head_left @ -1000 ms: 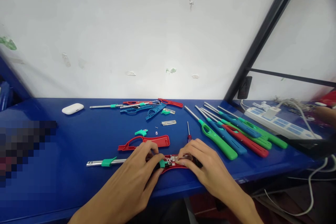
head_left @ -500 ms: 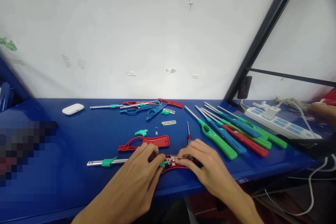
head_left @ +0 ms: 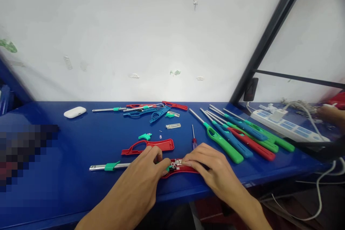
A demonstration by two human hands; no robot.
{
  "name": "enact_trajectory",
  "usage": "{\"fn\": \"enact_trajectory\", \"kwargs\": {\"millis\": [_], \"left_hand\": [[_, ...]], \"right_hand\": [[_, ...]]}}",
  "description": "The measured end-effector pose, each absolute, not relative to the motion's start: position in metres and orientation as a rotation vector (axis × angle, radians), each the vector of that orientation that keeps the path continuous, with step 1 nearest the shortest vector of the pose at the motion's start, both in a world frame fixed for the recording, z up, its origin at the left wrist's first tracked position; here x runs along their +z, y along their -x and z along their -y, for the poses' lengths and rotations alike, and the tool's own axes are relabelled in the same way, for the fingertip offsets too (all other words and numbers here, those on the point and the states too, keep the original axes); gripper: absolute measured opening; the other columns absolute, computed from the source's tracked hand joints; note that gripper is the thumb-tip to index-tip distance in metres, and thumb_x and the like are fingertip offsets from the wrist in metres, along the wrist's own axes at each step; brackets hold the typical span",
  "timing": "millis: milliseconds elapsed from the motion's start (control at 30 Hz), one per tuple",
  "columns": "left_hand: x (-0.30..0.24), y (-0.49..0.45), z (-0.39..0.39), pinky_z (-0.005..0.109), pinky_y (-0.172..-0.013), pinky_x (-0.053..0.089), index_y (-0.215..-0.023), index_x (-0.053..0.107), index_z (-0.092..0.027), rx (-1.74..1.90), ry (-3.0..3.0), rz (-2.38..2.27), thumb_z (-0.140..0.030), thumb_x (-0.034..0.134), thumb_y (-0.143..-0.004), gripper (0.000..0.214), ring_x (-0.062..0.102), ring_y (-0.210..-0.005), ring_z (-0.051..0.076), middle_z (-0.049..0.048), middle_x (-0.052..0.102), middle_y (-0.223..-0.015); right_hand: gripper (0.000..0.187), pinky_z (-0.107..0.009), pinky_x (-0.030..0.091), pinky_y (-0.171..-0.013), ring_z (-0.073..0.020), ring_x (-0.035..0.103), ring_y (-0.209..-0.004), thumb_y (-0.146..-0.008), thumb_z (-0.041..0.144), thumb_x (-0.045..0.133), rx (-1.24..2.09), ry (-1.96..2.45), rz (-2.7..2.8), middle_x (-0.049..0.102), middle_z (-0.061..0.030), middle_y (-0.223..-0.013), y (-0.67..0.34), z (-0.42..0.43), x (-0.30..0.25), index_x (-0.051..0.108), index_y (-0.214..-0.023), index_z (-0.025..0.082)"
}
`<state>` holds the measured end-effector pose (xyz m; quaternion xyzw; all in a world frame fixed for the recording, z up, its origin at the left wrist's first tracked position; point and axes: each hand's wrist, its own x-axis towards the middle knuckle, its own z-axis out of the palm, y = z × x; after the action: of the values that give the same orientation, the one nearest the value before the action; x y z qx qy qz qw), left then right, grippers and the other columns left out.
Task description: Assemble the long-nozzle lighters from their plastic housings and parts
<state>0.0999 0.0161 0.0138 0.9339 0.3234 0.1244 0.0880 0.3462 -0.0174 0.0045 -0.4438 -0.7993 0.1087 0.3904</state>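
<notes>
An opened red long-nosed lighter (head_left: 180,169) lies near the front edge of the blue table (head_left: 81,140), its metal tube with a green collar pointing left. My left hand (head_left: 147,172) pinches the lighter's body at the green trigger part. My right hand (head_left: 207,167) presses its fingertips on the small metal parts inside the red shell. The loose red cover half (head_left: 151,146) lies just behind my left hand. A small red-handled screwdriver (head_left: 193,138) rests behind my right hand.
Several whole lighters, green, blue and red (head_left: 237,136), lie in a row at the right. Taken-apart lighter parts (head_left: 151,109) sit at the back middle, a white earbud case (head_left: 74,111) at the back left. A power strip (head_left: 285,126) and another person's hand (head_left: 332,115) are far right.
My right hand has shifted slightly left and down over the lighter's rear. My left fingers have crept a little to the right on the body. The lighter stays in place.
</notes>
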Motion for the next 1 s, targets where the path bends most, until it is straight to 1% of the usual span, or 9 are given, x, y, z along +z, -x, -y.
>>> {"fn": "enact_trajectory", "kwargs": {"millis": [200, 300, 433, 500, 633, 700, 800, 900, 1000], "left_hand": [[0.012, -0.099, -0.014, 0.052, -0.092, 0.051, -0.116, 0.066, -0.02, 0.343, -2.976, -0.917, 0.012, 0.039, -0.084, 0.053, 0.055, -0.097, 0.029, 0.0063, 0.066, -0.11], [0.006, -0.098, -0.016, 0.047, -0.091, 0.054, -0.12, 0.066, -0.021, 0.46, -2.892, -0.933, 0.01, 0.039, -0.09, 0.051, 0.059, -0.1, 0.027, 0.0067, 0.067, -0.11], [0.0, -0.094, -0.018, 0.047, -0.097, 0.055, -0.137, 0.06, -0.028, 0.788, -2.719, -1.032, -0.012, 0.051, -0.104, 0.037, 0.064, -0.107, 0.026, 0.0054, 0.069, -0.117], [-0.004, -0.092, -0.019, 0.048, -0.098, 0.055, -0.143, 0.056, -0.033, 0.897, -2.659, -1.107, -0.021, 0.06, -0.103, 0.042, 0.066, -0.109, 0.027, 0.0037, 0.07, -0.118], [-0.01, -0.089, -0.02, 0.044, -0.086, 0.06, -0.144, 0.055, -0.036, 0.994, -2.593, -1.207, -0.026, 0.068, -0.098, 0.049, 0.069, -0.106, 0.029, 0.0033, 0.071, -0.118], [-0.011, -0.09, -0.02, 0.044, -0.084, 0.06, -0.145, 0.054, -0.036, 1.015, -2.608, -1.203, -0.026, 0.067, -0.099, 0.049, 0.07, -0.104, 0.029, 0.0031, 0.072, -0.116], [-0.008, -0.091, -0.019, 0.042, -0.088, 0.058, -0.145, 0.054, -0.034, 1.019, -2.685, -1.138, -0.027, 0.059, -0.105, 0.041, 0.07, -0.105, 0.027, 0.0026, 0.073, -0.116], [-0.004, -0.092, -0.018, 0.041, -0.093, 0.054, -0.14, 0.058, -0.031, 0.994, -2.812, -0.998, -0.026, 0.048, -0.111, 0.031, 0.069, -0.106, 0.025, 0.0026, 0.073, -0.12], [-0.005, -0.092, -0.019, 0.042, -0.091, 0.053, -0.133, 0.062, -0.03, 0.904, -2.871, -0.919, -0.022, 0.044, -0.112, 0.029, 0.066, -0.103, 0.026, 0.0041, 0.071, -0.118]], "right_hand": [[0.013, -0.032, 0.052, -0.08, -0.0188, 0.065, -0.084, -0.104, 0.018, 0.067, 0.274, 1.157, 2.014, 0.078, -0.0001, -0.095, -0.343, 0.018, 0.006, 0.078, -0.103, 0.025], [0.012, -0.032, 0.052, -0.079, -0.0189, 0.065, -0.084, -0.104, 0.018, 0.067, 0.269, 1.16, 2.012, 0.078, 0.0001, -0.095, -0.343, 0.018, 0.005, 0.077, -0.102, 0.025], [0.012, -0.032, 0.052, -0.079, -0.0189, 0.065, -0.085, -0.103, 0.019, 0.068, 0.281, 1.173, 2.007, 0.078, 0.0004, -0.095, -0.344, 0.018, 0.005, 0.077, -0.102, 0.026], [0.013, -0.032, 0.052, -0.08, -0.0189, 0.065, -0.086, -0.104, 0.019, 0.067, 0.286, 1.17, 2.004, 0.078, 0.0004, -0.096, -0.344, 0.018, 0.005, 0.078, -0.103, 0.026], [0.013, -0.032, 0.052, -0.081, -0.0186, 0.065, -0.086, -0.104, 0.019, 0.067, 0.291, 1.174, 1.997, 0.078, 0.0009, -0.096, -0.344, 0.02, 0.005, 0.078, -0.103, 0.027], [0.012, -0.032, 0.052, -0.081, -0.0185, 0.065, -0.087, -0.104, 0.02, 0.067, 0.3, 1.18, 1.995, 0.078, 0.0011, -0.096, -0.344, 0.02, 0.006, 0.078, -0.103, 0.027], [0.012, -0.032, 0.052, -0.081, -0.0186, 0.065, -0.087, -0.104, 0.021, 0.068, 0.317, 1.198, 1.994, 0.078, 0.0013, -0.097, -0.344, 0.021, 0.006, 0.078, -0.103, 0.027], [0.011, -0.033, 0.052, -0.082, -0.0187, 0.065, -0.086, -0.103, 0.022, 0.068, 0.315, 1.21, 1.998, 0.077, 0.0017, -0.096, -0.344, 0.021, 0.006, 0.077, -0.102, 0.028], [0.011, -0.033, 0.052, -0.081, -0.0187, 0.065, -0.086, -0.103, 0.021, 0.068, 0.309, 1.208, 2.006, 0.077, 0.0017, -0.095, -0.345, 0.021, 0.005, 0.077, -0.101, 0.028]]}}
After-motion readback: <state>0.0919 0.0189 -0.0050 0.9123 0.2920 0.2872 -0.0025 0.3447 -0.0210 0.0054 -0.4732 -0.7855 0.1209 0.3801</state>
